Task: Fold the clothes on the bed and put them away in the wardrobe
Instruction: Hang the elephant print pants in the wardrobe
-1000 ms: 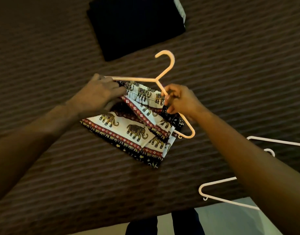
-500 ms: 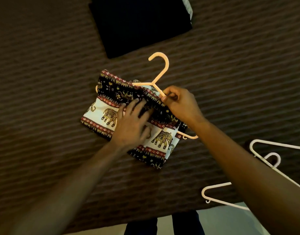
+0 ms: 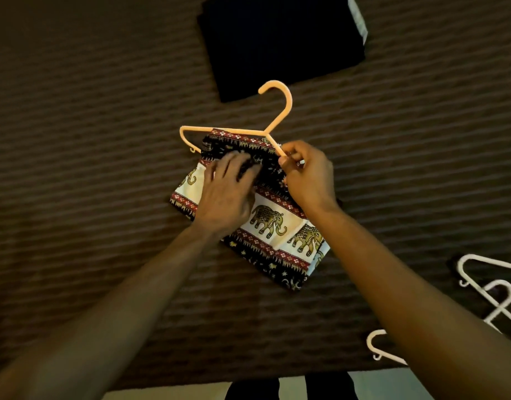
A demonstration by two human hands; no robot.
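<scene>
Elephant-print cloth (image 3: 265, 220) folded over orange hanger (image 3: 274, 111) on bed (image 3: 104, 140). Right hand (image 3: 309, 177) pinches hanger's right arm. Left hand (image 3: 228, 194), fingers loosely spread, presses cloth just left. Hanger bar runs left-right; hook points away.

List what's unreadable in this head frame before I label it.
- Orange hanger: lower bar, head view, hidden under the elephant-print cloth.
- Right hand: its grip on the hanger arm, curled fingers cover it.
- White hangers: cut by the right edge and the right forearm.
- Dark folded garment: cut by the top edge, too dark to identify.
</scene>
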